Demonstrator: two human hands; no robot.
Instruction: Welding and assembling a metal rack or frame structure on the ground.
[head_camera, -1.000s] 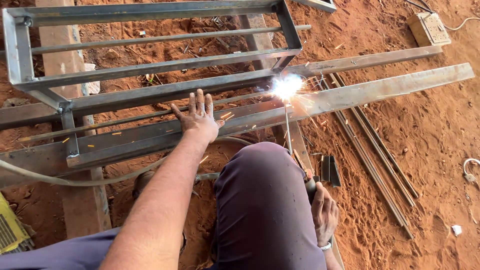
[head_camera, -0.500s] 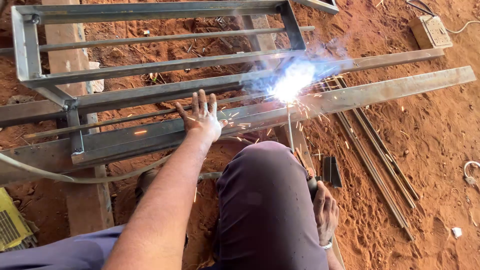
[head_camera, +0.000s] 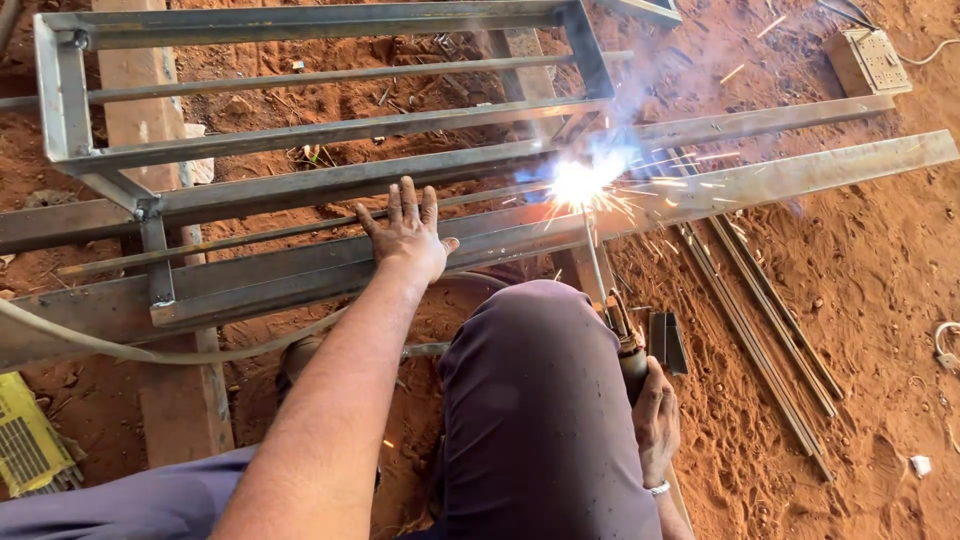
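Two hands busy: your left hand (head_camera: 408, 232) lies flat, fingers spread, on the steel frame (head_camera: 300, 185); your right hand (head_camera: 655, 420) is clamped around the welding holder (head_camera: 628, 345), rod (head_camera: 594, 255) sparking at the frame's bar

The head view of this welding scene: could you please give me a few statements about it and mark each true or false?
1. The left hand lies flat, fingers spread, on a long steel bar of the metal frame. True.
2. The right hand is empty. False: it grips an electrode holder, whose thin rod reaches up to the frame.
3. A bright arc with sparks and bluish smoke shows at the rod's far end. True.
4. The frame rests on a tiled floor. False: it lies over wooden planks on loose red soil.
5. Loose thin metal rods lie on the soil to the right of the knee. True.
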